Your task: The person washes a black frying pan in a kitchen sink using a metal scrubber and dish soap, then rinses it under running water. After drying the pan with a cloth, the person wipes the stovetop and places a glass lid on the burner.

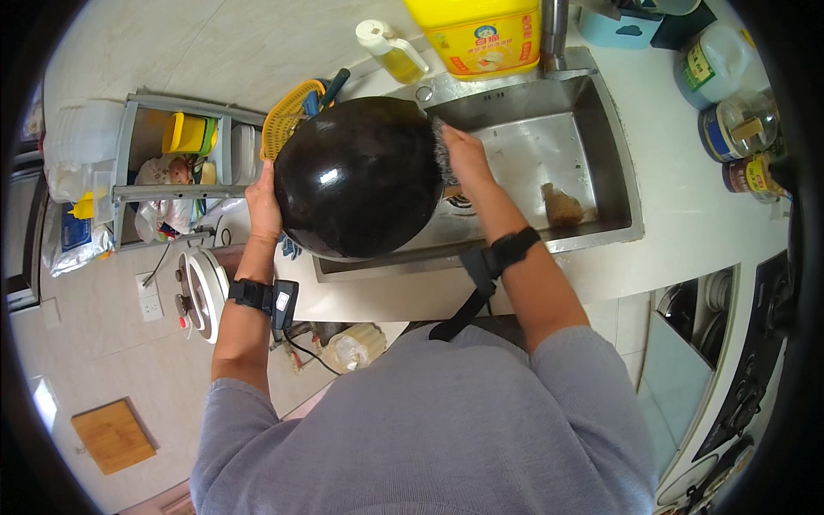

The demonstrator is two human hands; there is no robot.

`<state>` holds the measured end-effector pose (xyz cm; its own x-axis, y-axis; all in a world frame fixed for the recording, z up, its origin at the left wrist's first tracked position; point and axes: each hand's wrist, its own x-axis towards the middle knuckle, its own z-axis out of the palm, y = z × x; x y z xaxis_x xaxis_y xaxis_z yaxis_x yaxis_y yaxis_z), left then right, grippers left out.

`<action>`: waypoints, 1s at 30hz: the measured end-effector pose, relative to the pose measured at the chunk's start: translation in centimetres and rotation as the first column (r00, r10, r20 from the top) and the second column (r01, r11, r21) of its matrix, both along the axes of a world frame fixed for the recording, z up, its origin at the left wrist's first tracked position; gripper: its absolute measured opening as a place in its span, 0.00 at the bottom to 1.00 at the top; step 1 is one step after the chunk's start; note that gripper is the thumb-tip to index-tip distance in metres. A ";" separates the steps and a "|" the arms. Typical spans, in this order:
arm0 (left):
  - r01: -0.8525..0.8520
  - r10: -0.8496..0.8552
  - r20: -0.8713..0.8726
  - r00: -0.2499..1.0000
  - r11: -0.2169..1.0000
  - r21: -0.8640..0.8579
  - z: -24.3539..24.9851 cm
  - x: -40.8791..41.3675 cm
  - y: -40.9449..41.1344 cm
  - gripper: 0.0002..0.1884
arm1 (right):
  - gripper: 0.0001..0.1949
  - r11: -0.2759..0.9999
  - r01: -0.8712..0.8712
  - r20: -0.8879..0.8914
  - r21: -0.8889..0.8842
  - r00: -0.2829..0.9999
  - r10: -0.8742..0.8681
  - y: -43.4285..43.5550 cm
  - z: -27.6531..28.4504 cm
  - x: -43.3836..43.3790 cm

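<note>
A large dark wok point(360, 180) is tilted over the left part of the sink, its shiny rounded outer side towards me. My left hand point(262, 205) grips its left edge, with the fingers mostly hidden behind it. At the opposite edge my right hand point(467, 158) holds a grey steel wool scourer point(441, 151) against the wok. Part of the scourer is hidden by the wok and my fingers. Below them lies the stainless steel sink point(528, 145), wet inside, with a brown scrubbing pad point(562, 206) near its right wall.
Behind the sink stand a yellow detergent jug point(483, 38), an oil bottle point(393, 55) and the faucet point(555, 38). A yellow plastic basket point(283, 122) and a metal rack point(174, 193) are at left. Several jars point(734, 132) line the right counter. Straps circle both forearms.
</note>
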<state>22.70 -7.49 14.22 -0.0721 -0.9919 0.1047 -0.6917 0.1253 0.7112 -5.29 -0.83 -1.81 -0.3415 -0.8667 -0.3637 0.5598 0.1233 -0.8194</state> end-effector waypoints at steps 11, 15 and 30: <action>-0.038 0.038 -0.067 0.997 0.999 0.005 -0.3 0.5 1.5 0.28 | 0.21 0.990 -0.135 -0.383 -0.028 0.917 0.114 0.1 2.9 -0.2; -0.022 0.023 0.026 0.999 0.998 -0.052 -0.2 0.4 1.9 0.28 | 0.20 0.976 -0.196 -0.002 0.100 0.980 0.197 -0.5 0.1 -1.3; -0.088 0.088 -0.013 0.996 0.996 0.031 1.0 -2.4 1.4 0.33 | 0.21 0.906 -0.250 0.665 0.341 0.745 -0.045 2.7 -12.7 4.9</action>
